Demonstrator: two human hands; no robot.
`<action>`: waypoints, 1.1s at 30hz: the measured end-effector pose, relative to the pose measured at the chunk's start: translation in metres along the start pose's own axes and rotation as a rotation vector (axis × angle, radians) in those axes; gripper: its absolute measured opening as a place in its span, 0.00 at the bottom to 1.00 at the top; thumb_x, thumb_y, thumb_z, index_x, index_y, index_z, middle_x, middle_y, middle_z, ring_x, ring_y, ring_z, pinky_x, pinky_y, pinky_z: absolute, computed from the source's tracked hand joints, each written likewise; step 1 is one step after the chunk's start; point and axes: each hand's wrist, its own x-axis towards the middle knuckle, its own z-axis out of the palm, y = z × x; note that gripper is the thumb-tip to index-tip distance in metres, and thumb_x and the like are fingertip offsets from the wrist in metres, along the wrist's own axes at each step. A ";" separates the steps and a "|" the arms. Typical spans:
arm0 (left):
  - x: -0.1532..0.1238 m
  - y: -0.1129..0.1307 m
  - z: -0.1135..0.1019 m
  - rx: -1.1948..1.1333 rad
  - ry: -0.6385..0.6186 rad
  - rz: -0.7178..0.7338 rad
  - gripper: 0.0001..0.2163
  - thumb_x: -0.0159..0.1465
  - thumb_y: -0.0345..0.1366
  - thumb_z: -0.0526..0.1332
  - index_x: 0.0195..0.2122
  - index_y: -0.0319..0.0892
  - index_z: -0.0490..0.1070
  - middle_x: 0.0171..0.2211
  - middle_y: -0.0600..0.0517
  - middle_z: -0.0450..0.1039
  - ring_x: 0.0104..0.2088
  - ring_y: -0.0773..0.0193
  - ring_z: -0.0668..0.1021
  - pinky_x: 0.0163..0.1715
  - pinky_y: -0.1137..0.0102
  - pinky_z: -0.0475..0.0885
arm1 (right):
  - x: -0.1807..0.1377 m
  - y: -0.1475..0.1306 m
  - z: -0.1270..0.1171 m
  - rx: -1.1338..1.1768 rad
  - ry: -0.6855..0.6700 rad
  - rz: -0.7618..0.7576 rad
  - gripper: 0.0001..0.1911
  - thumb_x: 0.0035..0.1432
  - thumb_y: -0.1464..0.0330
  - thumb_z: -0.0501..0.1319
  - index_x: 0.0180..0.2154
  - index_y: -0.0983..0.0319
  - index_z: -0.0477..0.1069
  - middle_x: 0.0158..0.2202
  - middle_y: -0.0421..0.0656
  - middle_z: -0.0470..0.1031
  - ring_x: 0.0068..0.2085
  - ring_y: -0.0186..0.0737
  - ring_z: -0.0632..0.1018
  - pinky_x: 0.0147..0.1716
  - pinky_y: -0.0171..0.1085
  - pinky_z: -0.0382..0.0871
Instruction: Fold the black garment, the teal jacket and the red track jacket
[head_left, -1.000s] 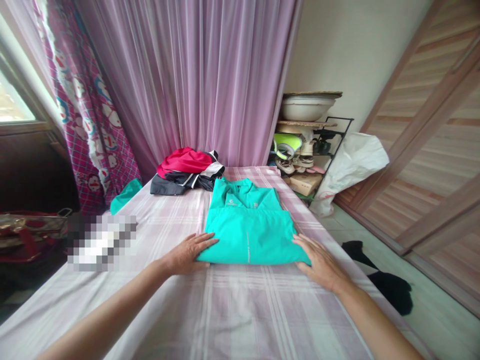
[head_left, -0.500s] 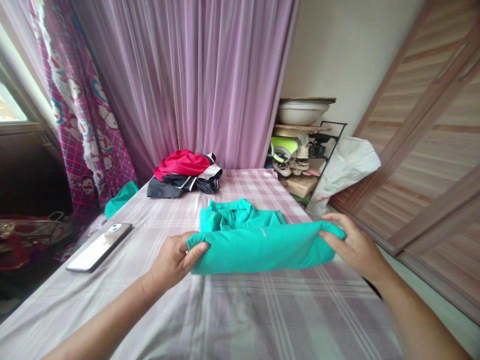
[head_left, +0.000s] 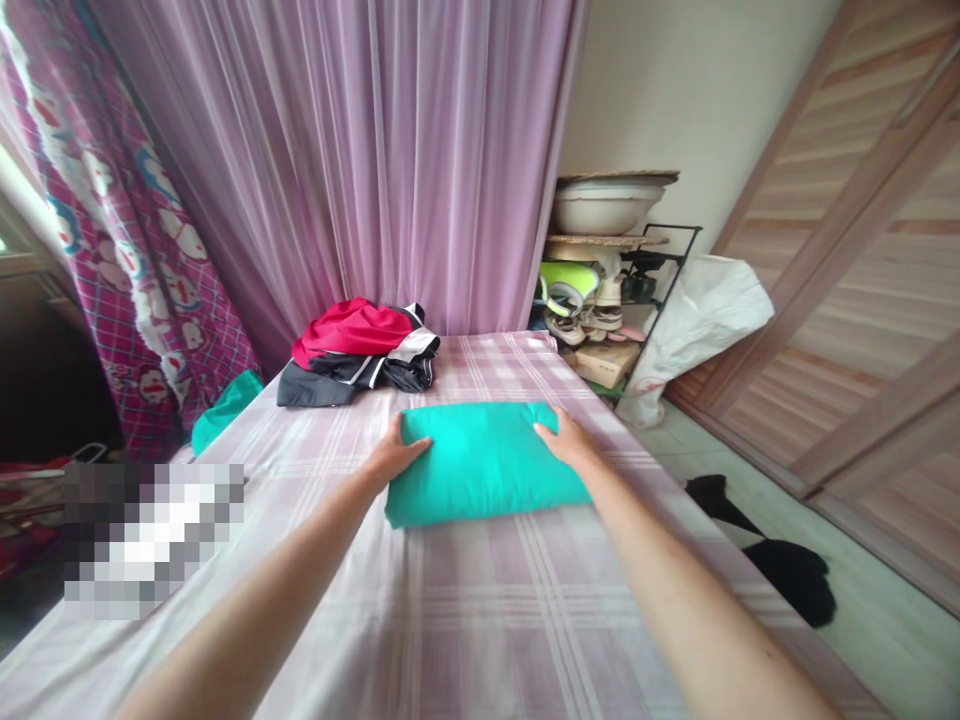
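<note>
A teal shirt [head_left: 484,465], folded into a rectangular bundle, lies on the plaid-covered bed [head_left: 480,620]. Its collar is hidden beneath the upper layer. My left hand [head_left: 400,450] grips the far left corner, thumb on top and fingers out of sight behind the edge. At the far right corner my right hand [head_left: 566,437] grips the fabric in the same way. The near edge of the bundle hangs loosely toward me.
A pile of red and black clothes [head_left: 360,350] rests at the back left. A teal cloth [head_left: 225,412] lies by the left edge, near a pixelated patch. Beyond the right edge are a shoe rack [head_left: 607,300], a white sack [head_left: 705,320] and black items [head_left: 791,575] on the floor.
Both hands have moved forward and closer together, folding the lower part of the teal shirt over the collar. The view has shifted slightly, showing more floor at right.
</note>
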 end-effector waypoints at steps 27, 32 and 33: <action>0.003 0.035 0.095 0.641 0.006 0.287 0.24 0.70 0.44 0.44 0.66 0.49 0.62 0.68 0.46 0.60 0.69 0.47 0.58 0.66 0.41 0.45 | -0.001 -0.119 0.066 0.061 -0.002 -0.397 0.26 0.71 0.66 0.41 0.60 0.64 0.68 0.62 0.49 0.69 0.63 0.41 0.68 0.63 0.42 0.57; 0.001 0.034 0.091 0.676 0.027 0.304 0.24 0.71 0.42 0.45 0.66 0.47 0.62 0.68 0.47 0.60 0.68 0.48 0.59 0.67 0.41 0.46 | 0.001 -0.092 0.058 -0.109 -0.046 -0.424 0.27 0.71 0.59 0.43 0.65 0.63 0.62 0.66 0.49 0.63 0.67 0.45 0.62 0.67 0.48 0.49; 0.001 0.034 0.090 0.685 0.038 0.305 0.24 0.71 0.43 0.45 0.66 0.47 0.61 0.68 0.47 0.60 0.68 0.48 0.59 0.67 0.42 0.46 | 0.003 -0.084 0.054 -0.152 -0.052 -0.396 0.28 0.71 0.58 0.43 0.66 0.62 0.61 0.67 0.49 0.62 0.68 0.47 0.61 0.67 0.50 0.47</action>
